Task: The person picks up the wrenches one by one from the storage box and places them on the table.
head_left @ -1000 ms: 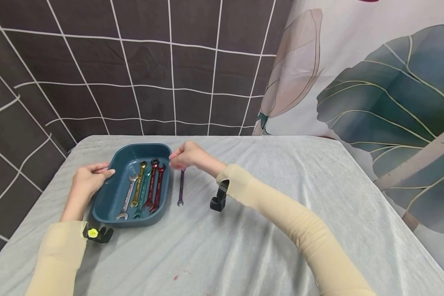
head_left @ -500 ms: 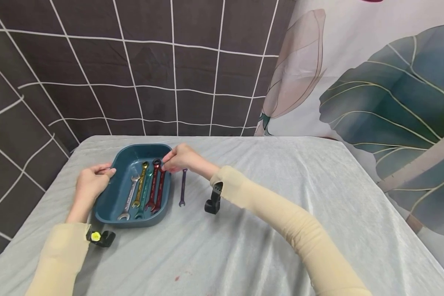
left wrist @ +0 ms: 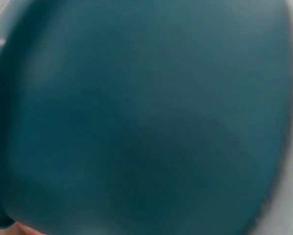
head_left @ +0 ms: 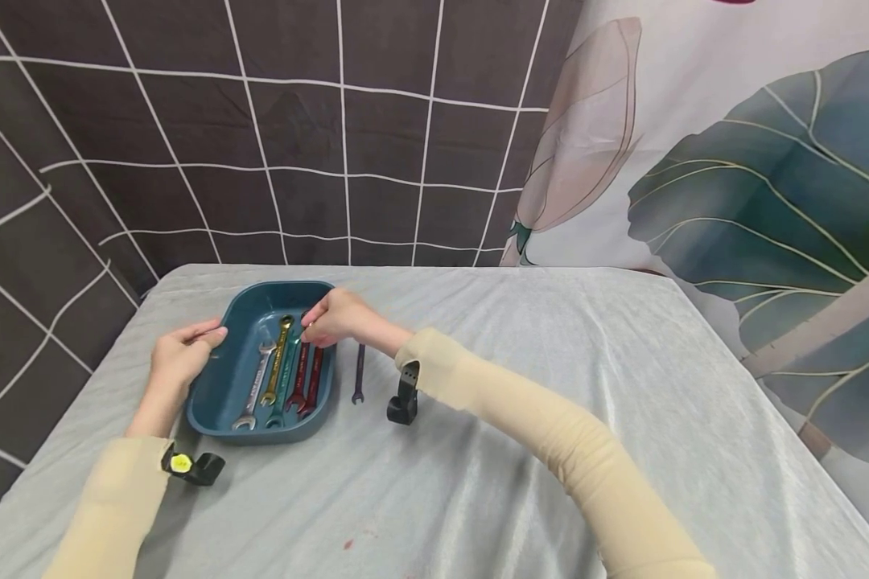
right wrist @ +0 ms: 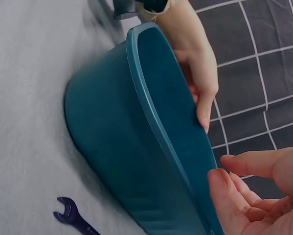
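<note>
A blue plastic tub (head_left: 220, 398) stands at the left of the table, with my left hand (head_left: 177, 354) pinching its left rim between thumb and fingers. Inside lie combination wrenches side by side: a silver wrench (head_left: 255, 388), a gold wrench (head_left: 277, 362), a green wrench (head_left: 282, 386) and two red wrenches (head_left: 313, 386). My right hand (head_left: 339, 318) reaches over the right rim and hides the upper ends of the red ones. In the right wrist view its thumb and forefinger are close together, with nothing showing between them. A purple wrench (head_left: 359, 374) lies just right of the tub.
Grey cloth with folds covers the table (head_left: 521, 418). A dark curtain with white grid lines (head_left: 297, 161) hangs behind it, and a leaf-patterned curtain (head_left: 753, 201) at the right. The tub's outer wall (left wrist: 151, 117) fills the left wrist view.
My right hand has moved left, from beside the tub's right rim to over the red wrenches. My left hand keeps its grip on the tub.
</note>
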`<state>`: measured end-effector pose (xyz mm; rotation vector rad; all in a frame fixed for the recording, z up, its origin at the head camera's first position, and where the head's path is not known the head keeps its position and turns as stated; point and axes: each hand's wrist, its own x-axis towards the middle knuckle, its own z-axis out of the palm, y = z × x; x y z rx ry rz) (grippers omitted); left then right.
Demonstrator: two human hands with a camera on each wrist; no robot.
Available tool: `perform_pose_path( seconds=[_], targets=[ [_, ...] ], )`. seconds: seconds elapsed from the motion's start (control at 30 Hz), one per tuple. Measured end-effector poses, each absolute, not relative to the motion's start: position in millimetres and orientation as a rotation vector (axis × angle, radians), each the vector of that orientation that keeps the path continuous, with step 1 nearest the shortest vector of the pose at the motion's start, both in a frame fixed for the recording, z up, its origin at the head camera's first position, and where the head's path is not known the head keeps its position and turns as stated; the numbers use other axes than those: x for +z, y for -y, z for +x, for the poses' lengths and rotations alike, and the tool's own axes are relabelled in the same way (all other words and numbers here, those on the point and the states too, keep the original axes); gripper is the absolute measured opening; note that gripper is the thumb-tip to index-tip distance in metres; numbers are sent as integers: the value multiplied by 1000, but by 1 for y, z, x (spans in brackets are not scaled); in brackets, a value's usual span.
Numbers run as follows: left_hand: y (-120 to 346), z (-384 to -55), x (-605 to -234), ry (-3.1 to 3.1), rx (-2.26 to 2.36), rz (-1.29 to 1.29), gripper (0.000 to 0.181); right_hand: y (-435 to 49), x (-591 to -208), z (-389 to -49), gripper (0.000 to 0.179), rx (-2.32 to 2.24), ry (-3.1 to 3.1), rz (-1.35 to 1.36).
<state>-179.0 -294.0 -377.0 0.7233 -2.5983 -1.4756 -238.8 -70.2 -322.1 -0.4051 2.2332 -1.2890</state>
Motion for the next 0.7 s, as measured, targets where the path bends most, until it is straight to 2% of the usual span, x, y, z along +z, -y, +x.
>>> perform_pose_path(
  seconds=[0.17, 0.7],
  targets=[
    [303, -177, -375, 2524, -1774, 779, 64, 76, -323, -236, 16, -1288, -2234, -418],
    [302, -179, -374, 2474, -1815, 873, 61, 92, -331, -234, 11, -1299, -2233, -432]
  ],
)
